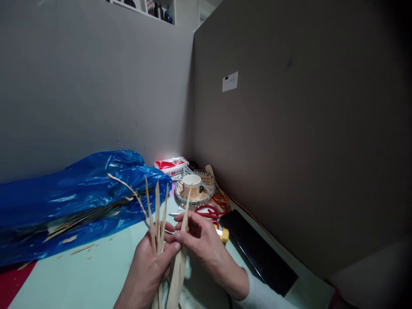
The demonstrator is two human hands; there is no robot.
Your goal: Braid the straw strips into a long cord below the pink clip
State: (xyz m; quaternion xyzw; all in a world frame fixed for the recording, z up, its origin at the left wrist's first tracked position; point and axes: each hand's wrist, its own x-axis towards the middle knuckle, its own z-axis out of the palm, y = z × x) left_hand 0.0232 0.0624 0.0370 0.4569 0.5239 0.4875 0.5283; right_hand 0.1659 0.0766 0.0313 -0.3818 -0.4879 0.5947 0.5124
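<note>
Several pale, dry leaf strips stand up out of my left hand, which is closed round them. A wider dry leaf strip runs between both hands, its narrow tip pointing up and away. My right hand pinches this strip between thumb and fingers, and my left thumb tip rests close beside it. The lower ends of the strips pass out of the frame at the bottom.
A blue plastic bag with a bundle of dry leaves lies left. Behind my hands stand a woven basket, a paper cup, a red-and-white packet and red-handled scissors. A black flat object lies right, below the grey partition.
</note>
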